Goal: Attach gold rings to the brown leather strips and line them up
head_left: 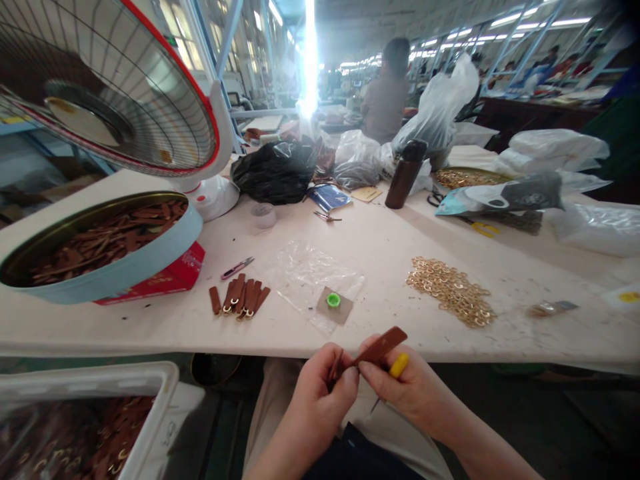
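My left hand point(320, 397) is closed on brown leather straps, its fingertips and thumb pinching them just beyond the table's front edge. One leather strap point(383, 345) points up and to the right between my two hands. My right hand point(400, 387) is closed as well, with its thumb and fingers at that strap. It also grips a yellow-handled tool point(399, 365), whose thin metal shaft sticks out below the hand. On the table, a bunch of finished-looking brown straps with gold rings point(240, 295) lies left of centre. A heap of gold metal rings point(450, 290) is to the right.
A green cap-like dish point(333, 301) sits on a small card over clear plastic. Thread snips point(237, 267) lie further left. A round tin point(130, 273) of straps and a fan point(220, 157) stand at left; a dark bottle point(406, 175) stands behind. A white bin point(167, 400) is lower left.
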A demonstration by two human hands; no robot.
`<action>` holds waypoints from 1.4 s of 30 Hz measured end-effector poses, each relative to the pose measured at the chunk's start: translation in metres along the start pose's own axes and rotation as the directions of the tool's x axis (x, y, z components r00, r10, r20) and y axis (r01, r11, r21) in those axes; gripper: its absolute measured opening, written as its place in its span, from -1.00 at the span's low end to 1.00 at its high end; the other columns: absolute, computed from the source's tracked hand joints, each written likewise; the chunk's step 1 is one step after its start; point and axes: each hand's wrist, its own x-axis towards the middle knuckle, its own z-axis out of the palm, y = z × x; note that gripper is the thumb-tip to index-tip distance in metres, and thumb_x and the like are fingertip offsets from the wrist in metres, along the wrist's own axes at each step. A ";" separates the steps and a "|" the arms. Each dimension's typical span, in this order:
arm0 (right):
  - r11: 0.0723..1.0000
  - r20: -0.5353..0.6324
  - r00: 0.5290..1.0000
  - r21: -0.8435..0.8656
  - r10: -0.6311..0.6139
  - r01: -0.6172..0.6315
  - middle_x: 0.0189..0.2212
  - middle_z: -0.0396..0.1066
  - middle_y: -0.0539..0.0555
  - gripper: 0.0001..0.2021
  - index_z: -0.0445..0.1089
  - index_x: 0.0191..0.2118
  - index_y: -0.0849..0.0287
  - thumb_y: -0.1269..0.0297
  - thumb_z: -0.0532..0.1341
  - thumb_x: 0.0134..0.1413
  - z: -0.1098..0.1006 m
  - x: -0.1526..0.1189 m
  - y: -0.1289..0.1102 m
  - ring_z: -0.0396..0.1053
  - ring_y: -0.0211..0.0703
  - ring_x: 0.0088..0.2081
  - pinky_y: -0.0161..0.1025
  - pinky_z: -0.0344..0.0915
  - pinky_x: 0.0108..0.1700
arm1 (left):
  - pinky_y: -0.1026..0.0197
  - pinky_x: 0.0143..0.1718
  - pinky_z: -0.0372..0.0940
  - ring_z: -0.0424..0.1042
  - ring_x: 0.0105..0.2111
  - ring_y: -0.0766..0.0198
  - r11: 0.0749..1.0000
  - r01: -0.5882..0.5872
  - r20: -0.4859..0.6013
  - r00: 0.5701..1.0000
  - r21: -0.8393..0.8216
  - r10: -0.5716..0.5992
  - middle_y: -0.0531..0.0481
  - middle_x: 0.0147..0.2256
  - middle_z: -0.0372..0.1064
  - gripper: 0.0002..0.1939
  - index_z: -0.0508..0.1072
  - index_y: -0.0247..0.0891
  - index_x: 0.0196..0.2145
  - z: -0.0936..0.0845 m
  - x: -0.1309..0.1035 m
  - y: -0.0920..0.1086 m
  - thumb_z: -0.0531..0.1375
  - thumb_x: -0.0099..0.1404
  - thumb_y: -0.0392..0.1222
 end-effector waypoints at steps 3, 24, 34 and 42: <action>0.999 -0.002 1.000 -0.024 -0.022 0.022 -0.58 0.15 -0.05 -0.84 0.25 -0.51 0.20 0.29 0.10 0.04 0.003 0.000 -0.001 0.13 -0.27 -0.50 -0.34 0.14 -0.47 | 0.28 -0.46 0.01 0.02 -0.52 0.33 0.999 -0.037 -0.050 0.998 -0.003 0.037 0.14 -0.57 -0.01 -0.85 0.16 -0.21 -0.53 0.004 -0.002 -0.003 0.08 0.12 -0.17; 0.994 0.016 0.998 0.092 0.059 -0.060 -0.60 0.03 -0.11 -0.89 0.18 -0.48 0.17 0.29 0.11 -0.04 0.010 0.004 -0.003 0.02 -0.32 -0.53 -0.36 0.05 -0.50 | 0.25 -0.50 0.00 0.01 -0.55 0.33 0.991 -0.059 -0.092 0.993 0.120 0.071 0.15 -0.58 -0.04 -0.84 0.08 -0.17 -0.56 0.002 -0.003 0.001 0.01 0.12 -0.17; 0.986 0.025 0.994 0.125 0.110 -0.113 -0.61 0.01 -0.12 -0.87 0.14 -0.50 0.17 0.27 0.10 -0.06 0.013 0.014 0.007 -0.02 -0.34 -0.55 -0.37 -0.01 -0.54 | 0.25 -0.49 0.00 0.01 -0.53 0.33 0.991 -0.028 -0.117 0.992 0.133 0.043 0.16 -0.58 -0.05 -0.88 0.10 -0.19 -0.55 0.001 0.004 -0.005 -0.01 0.11 -0.19; 0.956 -0.011 0.998 0.291 0.054 -0.049 -0.62 0.13 -0.11 -0.84 0.26 -0.42 0.20 0.21 0.18 -0.04 0.004 0.014 0.010 0.03 -0.34 -0.56 -0.35 0.02 -0.51 | 0.29 -0.51 -0.01 0.01 -0.56 0.38 0.997 -0.014 -0.128 0.992 -0.075 0.004 0.17 -0.59 0.02 -0.85 0.18 -0.23 -0.54 -0.005 0.010 -0.008 0.08 0.08 -0.16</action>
